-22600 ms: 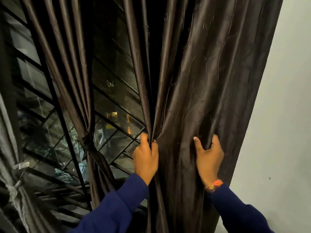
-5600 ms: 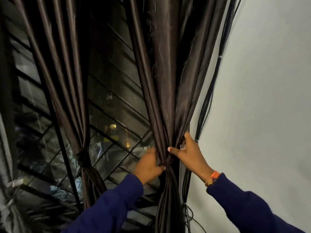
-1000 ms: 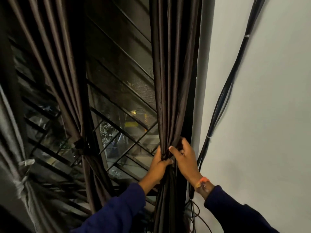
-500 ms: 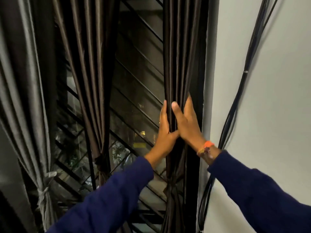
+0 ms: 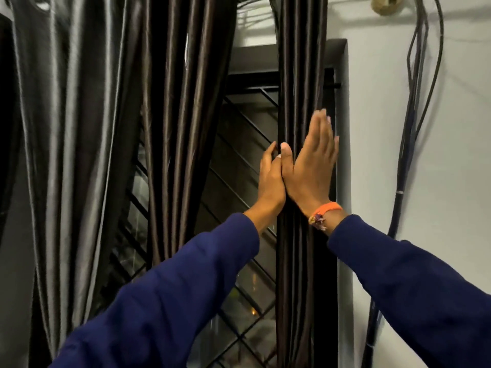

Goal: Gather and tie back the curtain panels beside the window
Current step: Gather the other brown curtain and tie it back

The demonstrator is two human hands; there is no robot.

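Observation:
A dark brown satin curtain panel [image 5: 300, 75] hangs gathered into a narrow column at the window's right edge. My right hand [image 5: 310, 166] lies flat on its front with straight fingers pointing up, thumb at the left side of the column. My left hand [image 5: 271, 176] cups the column's left edge, its fingers wrapped behind the folds and mostly hidden. Both hands touch each other at the thumbs. A second dark panel [image 5: 183, 115] hangs gathered in the middle, and a greyer panel [image 5: 71, 142] hangs at the left.
The window [image 5: 239, 181] behind has a black metal grille with diagonal bars. A bundle of black cables [image 5: 406, 155] runs down the pale wall [image 5: 457, 128] on the right. Blue sleeves cover both forearms; an orange band circles the right wrist.
Both hands slid up the right panel from the tied knot level, now out of view below. The view has tilted upward, showing the window's top frame.

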